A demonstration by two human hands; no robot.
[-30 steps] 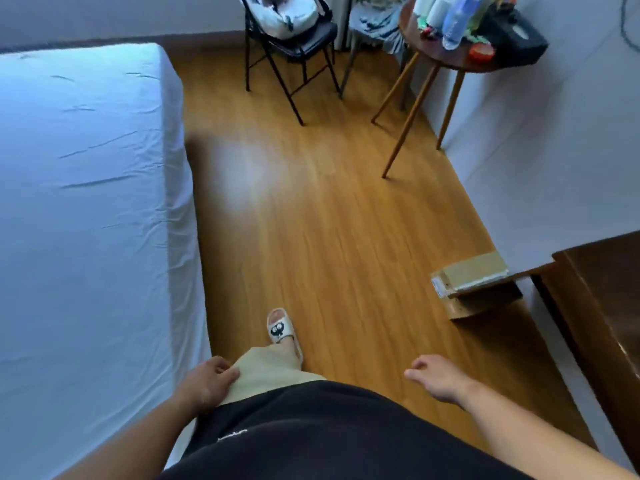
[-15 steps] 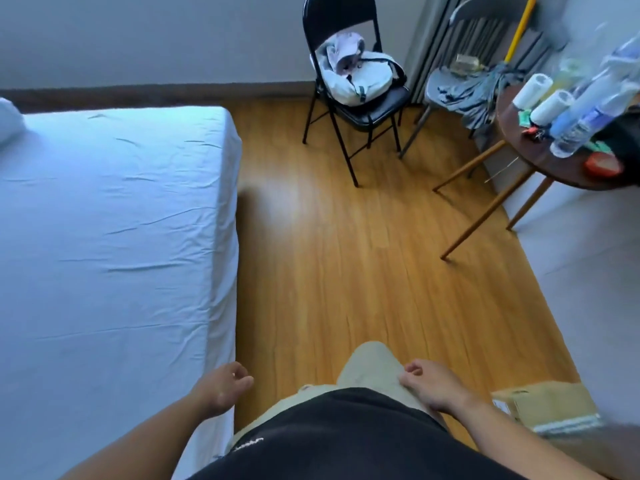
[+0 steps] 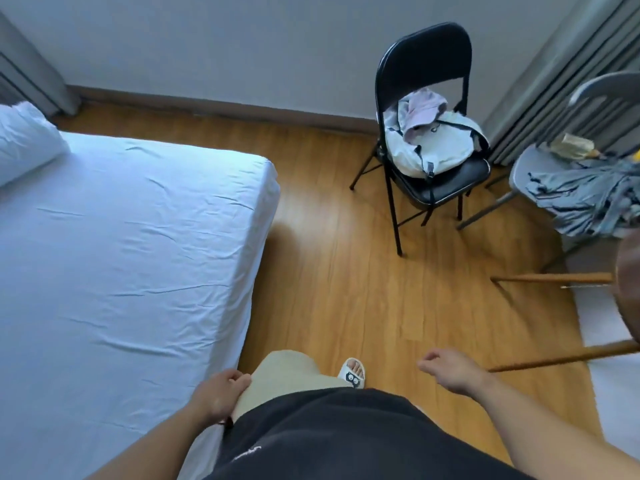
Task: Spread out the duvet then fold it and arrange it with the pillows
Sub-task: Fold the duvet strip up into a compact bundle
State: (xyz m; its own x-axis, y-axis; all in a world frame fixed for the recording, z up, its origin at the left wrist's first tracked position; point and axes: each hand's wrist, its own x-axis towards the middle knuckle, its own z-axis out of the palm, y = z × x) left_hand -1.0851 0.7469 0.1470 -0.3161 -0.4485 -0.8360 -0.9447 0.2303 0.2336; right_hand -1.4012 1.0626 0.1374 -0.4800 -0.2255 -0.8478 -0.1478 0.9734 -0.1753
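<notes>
Looking down from a person's head in a bedroom. The bed (image 3: pixel 121 254), under a white sheet with light creases, fills the frame from 7 to 10 o'clock. One white pillow (image 3: pixel 24 140) lies at its far end, at 10 o'clock, cut off by the frame edge. The duvet is nowhere in view, neither on the bed nor on the wooden floor (image 3: pixel 346 271) at the centre.

At 6 o'clock are the person's dark shirt and pale shorts, with one foot in a slipper (image 3: pixel 353 374). The left hand (image 3: pixel 218 393), at 7 o'clock, rests against the thigh beside the mattress edge, fingers loosely curled, holding nothing. The right hand (image 3: pixel 450 370), at 5 o'clock, hangs over the floor, fingers also loosely curled and empty.

A black chair (image 3: pixel 426 64) with a bag (image 3: pixel 433 143) on its seat stands at 1 o'clock. A grey chair (image 3: pixel 540 164) with cloth (image 3: pixel 581 199) draped on it stands at 2 o'clock, and a table (image 3: pixel 628 289) edge with slanting legs shows at 3 o'clock.

The person seems to be walking alongside the bed, probably to fetch the duvet. To do it well: stay close to the mattress and clear of the table legs, take the duvet by two corners with both free hands, and cast it square to the sheet, leaving the pillow end uncovered.
</notes>
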